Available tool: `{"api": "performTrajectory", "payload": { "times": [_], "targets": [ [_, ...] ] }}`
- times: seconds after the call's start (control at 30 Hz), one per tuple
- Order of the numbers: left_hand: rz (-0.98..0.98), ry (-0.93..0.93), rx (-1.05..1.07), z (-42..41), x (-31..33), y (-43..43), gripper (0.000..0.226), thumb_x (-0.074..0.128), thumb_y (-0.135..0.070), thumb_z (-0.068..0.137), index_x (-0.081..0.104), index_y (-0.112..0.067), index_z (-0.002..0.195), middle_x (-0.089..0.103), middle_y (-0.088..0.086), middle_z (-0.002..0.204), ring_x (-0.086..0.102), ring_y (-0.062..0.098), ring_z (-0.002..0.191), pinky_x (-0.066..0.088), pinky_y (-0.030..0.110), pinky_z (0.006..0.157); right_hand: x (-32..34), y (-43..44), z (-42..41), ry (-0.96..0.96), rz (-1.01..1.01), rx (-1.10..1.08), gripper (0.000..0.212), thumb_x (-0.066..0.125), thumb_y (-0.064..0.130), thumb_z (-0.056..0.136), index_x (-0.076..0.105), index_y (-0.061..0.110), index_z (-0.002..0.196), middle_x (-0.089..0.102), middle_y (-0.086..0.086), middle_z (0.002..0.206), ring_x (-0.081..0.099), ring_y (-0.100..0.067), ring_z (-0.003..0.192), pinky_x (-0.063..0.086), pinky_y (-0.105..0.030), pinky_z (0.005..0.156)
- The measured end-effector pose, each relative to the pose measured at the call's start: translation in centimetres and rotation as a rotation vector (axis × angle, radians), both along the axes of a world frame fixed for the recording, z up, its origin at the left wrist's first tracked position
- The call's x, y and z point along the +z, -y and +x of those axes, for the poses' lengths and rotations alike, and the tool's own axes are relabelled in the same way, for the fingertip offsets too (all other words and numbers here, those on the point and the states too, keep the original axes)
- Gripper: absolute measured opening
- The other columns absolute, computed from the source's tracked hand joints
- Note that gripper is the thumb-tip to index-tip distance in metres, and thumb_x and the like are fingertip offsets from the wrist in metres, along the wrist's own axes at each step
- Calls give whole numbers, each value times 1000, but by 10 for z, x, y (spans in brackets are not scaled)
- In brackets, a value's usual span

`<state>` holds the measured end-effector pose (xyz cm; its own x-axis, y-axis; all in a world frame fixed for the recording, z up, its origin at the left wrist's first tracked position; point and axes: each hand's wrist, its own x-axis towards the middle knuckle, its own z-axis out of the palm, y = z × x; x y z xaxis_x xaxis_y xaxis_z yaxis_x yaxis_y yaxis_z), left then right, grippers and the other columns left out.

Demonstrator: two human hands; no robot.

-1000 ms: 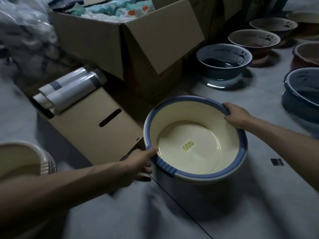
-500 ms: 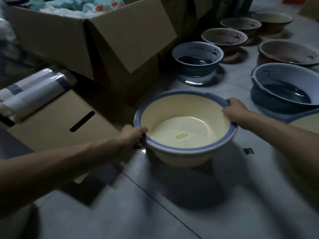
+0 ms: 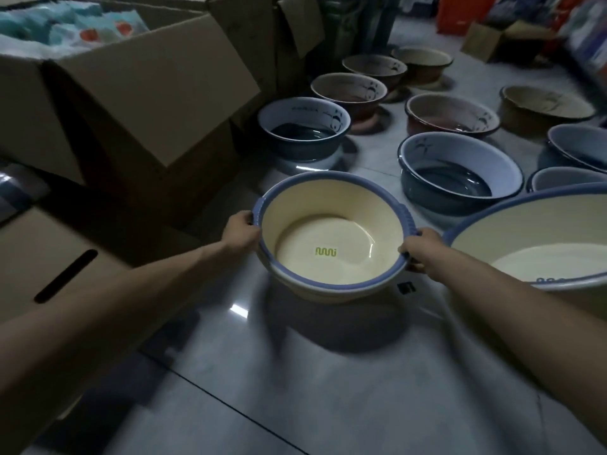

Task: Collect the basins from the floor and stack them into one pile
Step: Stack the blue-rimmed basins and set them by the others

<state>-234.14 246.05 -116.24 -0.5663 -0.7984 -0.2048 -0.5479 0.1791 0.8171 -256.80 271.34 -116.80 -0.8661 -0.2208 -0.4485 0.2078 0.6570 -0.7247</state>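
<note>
A cream basin with a blue rim [image 3: 331,205] hangs just above the grey floor at the centre of the head view. My left hand [image 3: 239,233] grips its left handle and my right hand [image 3: 422,249] grips its right handle. A larger cream basin with a blue rim [image 3: 525,231] stands on the floor right beside it, at the right edge. Several more basins lie spread on the floor behind: a dark blue one [image 3: 303,129], another dark blue one [image 3: 460,169], and brown ones [image 3: 348,90] further back.
A large open cardboard box [image 3: 131,103] with packets inside stands at the left. A flat box with a slot [image 3: 49,267] lies at the near left. More boxes and bags fill the far right. Bare tiled floor [image 3: 328,389] stretches in front of me.
Both hands have carried the cream basin to the right, towards the larger cream basin, which has come into view. The view has swung right, away from the boxes.
</note>
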Motion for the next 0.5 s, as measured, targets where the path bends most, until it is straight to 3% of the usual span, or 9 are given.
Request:
{"api": "performTrajectory", "payload": {
  "times": [0.1,0.2,0.3,0.4,0.5],
  "targets": [
    [-278,260,-33,1,9,-7,25,65,-17,94,53,-19,116,61,4,103,64,19,84,53,31,68,6,4,1,-35,137,-11,31,63,2,91,56,3,120,65,-20,106,67,-36,96,60,-50,87],
    [-505,390,-82,-4,28,-21,40,65,-29,90,53,-18,125,59,5,110,62,23,91,57,42,79,21,5,3,-148,299,18,29,67,14,90,61,-1,115,66,-20,103,68,-35,95,60,-47,89],
    [-631,419,-310,-21,56,-42,46,63,-42,85,55,-21,125,60,4,115,60,23,97,56,40,83,43,0,0,-172,300,37,41,64,20,94,58,-2,127,64,-22,117,65,-40,102,57,-44,87],
    [-707,396,-471,-45,79,-68,50,60,-45,81,59,-21,125,65,3,117,62,23,104,55,40,86,67,-21,-4,-281,265,46,29,61,17,92,58,9,120,63,-18,118,62,-37,99,46,-35,74],
    [-739,355,-579,-71,91,-96,46,61,-43,83,59,-24,125,66,-2,111,62,17,96,57,39,80,88,-56,-9,-514,272,-77,30,60,16,91,61,12,121,63,-16,121,62,-39,106,49,-38,83]
  ]
}}
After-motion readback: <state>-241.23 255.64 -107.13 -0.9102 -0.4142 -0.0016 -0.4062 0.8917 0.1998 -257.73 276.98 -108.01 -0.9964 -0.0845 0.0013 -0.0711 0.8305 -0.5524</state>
